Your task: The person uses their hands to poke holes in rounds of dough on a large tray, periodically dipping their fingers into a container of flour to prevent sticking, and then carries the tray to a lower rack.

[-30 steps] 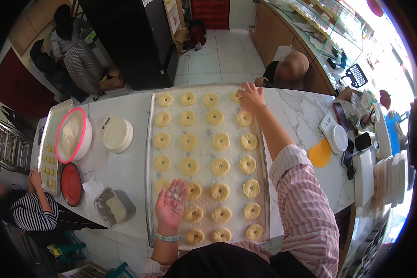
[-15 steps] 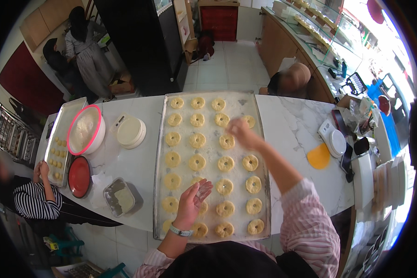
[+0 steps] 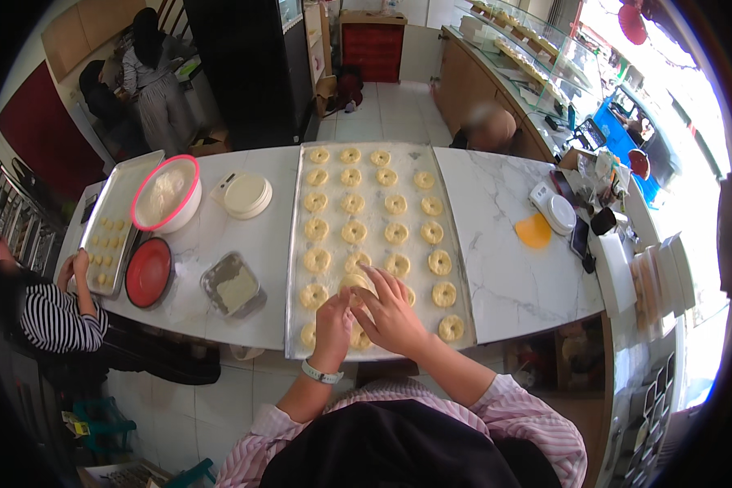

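Rows of pale dough rings (image 3: pixel 352 233) lie on a large floured metal tray (image 3: pixel 295 211) in front of me. Over the tray's near part, my left hand (image 3: pixel 332 324) is curled with its fingers upward. At its fingertips is a pale piece of dough (image 3: pixel 353 281), seemingly another ring, raised above the rest and partly covered by fingers. My right hand (image 3: pixel 398 315) comes in from the right with fingers stretched apart. Its fingertips reach beside the dough and close against the left hand; exact contact is hidden. Both hands cover several rings beneath.
Left on the marble table stand a pink-rimmed bowl (image 3: pixel 192 195), a red plate (image 3: pixel 148 272), a white scale (image 3: pixel 248 195), a metal container (image 3: pixel 234 302) and a smaller tray of dough balls (image 3: pixel 106 252), beside a person in stripes. At right lie an orange scraper (image 3: pixel 533 231) and another scale (image 3: pixel 557 213).
My right hand has come back from the tray's far right to my left hand. The open left palm has curled, with dough now at its fingertips. The whole view has shifted.
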A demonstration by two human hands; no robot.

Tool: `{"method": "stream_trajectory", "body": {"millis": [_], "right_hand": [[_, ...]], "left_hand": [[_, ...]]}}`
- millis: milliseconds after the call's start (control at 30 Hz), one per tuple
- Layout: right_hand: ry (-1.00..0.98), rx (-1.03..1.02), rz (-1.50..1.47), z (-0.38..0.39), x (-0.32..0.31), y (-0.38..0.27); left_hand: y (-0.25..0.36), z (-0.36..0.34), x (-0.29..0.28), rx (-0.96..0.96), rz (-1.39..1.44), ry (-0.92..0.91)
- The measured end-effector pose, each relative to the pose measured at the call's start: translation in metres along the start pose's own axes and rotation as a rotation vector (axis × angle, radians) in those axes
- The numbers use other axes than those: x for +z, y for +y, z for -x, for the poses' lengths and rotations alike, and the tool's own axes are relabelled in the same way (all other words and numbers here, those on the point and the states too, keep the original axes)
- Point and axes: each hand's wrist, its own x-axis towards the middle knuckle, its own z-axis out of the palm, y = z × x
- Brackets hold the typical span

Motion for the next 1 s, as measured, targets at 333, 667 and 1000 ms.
{"method": "stream_trajectory", "body": {"millis": [333,667,1000], "right_hand": [[0.002,0.315,-0.636,0.050,0.009,-0.063],[0.094,0.483,-0.845,0.120,0.019,-0.092],[0.065,0.704,-1.025,0.144,-0.028,-0.086]], "left_hand": [[0.028,0.083,-0.044,0.073,-0.175,0.022],[0.025,0.134,-0.058,-0.215,0.030,-0.068],[0.018,0.155,-0.038,-0.265,-0.044,-0.153]]}}
